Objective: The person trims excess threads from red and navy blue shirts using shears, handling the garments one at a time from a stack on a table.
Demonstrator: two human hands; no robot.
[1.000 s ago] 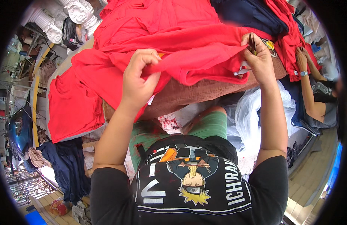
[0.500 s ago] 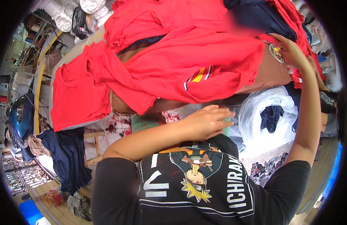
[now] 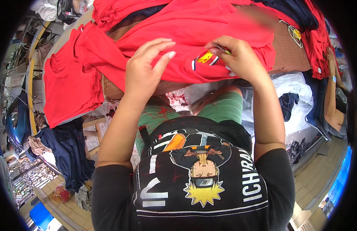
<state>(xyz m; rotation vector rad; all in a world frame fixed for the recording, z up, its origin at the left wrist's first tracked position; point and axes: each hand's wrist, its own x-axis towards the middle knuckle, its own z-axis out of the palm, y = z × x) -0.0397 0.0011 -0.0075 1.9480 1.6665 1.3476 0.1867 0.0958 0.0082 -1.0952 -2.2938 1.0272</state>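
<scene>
A long red garment (image 3: 170, 57) with a yellow, white and dark striped patch (image 3: 205, 57) lies across the padded brown surface in front of me. My left hand (image 3: 145, 67) hovers over its near part, thumb and fingers apart, nothing in it. Above the striped patch, my right hand (image 3: 238, 57) pinches a slim, dark, pointed tool (image 3: 221, 47) that looks like thread snips; the fingers hide most of it. A sleeveless-looking red piece (image 3: 72, 79) is spread flat at the left.
A pale cord with a yellow piece (image 3: 296, 34) rests on the brown surface (image 3: 284, 50) at the right. Another person's arm (image 3: 332, 84) reaches onto red cloth there. A clear plastic bag (image 3: 302, 88) holds dark cloth below. Dark blue clothing (image 3: 66, 154) hangs at the left.
My right hand has come left from beside the cord to over the striped patch, now with the slim tool. My left hand has risen from near my lap to above the red garment.
</scene>
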